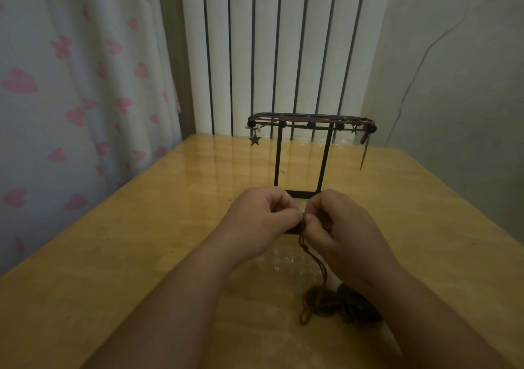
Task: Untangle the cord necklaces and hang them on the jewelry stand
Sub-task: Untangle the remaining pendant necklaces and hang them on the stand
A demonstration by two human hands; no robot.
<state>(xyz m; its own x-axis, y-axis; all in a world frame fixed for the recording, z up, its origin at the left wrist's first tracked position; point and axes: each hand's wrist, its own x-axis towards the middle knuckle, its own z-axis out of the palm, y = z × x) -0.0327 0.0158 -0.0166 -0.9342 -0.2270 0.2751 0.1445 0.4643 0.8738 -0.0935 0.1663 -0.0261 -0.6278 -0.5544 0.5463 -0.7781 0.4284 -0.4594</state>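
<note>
I have both hands meeting over the middle of the yellow wooden counter (141,241). The left hand (263,215) and the right hand (337,227) are curled, and each pinches the thin dark brown cord necklace (304,244) between thumb and forefinger. The two pinches almost touch. I take that spot for a knot or crossing: gripping so close on either side would let each hand draw one strand away without tightening the rest. The fingertips cover the knot itself, so I cannot confirm it.

From the pinch the cord drops toward 6 o'clock into a small heap of loops and dark round pendants (357,305) lying on the counter, partly under the right wrist. I judge that leaving that weight on the counter keeps the strands slack. I cannot tell whether the heap is one necklace or several.

At 12 o'clock from the hands, with its base just beyond the knuckles, stands the black wire jewelry stand (325,159), close enough for a short reach when hanging. Its top bar already carries brown beaded cords (311,125), and a metal star charm (255,140) dangles at the 9 o'clock end. So part of the job looks done, and the untangling is what is in hand.
</note>
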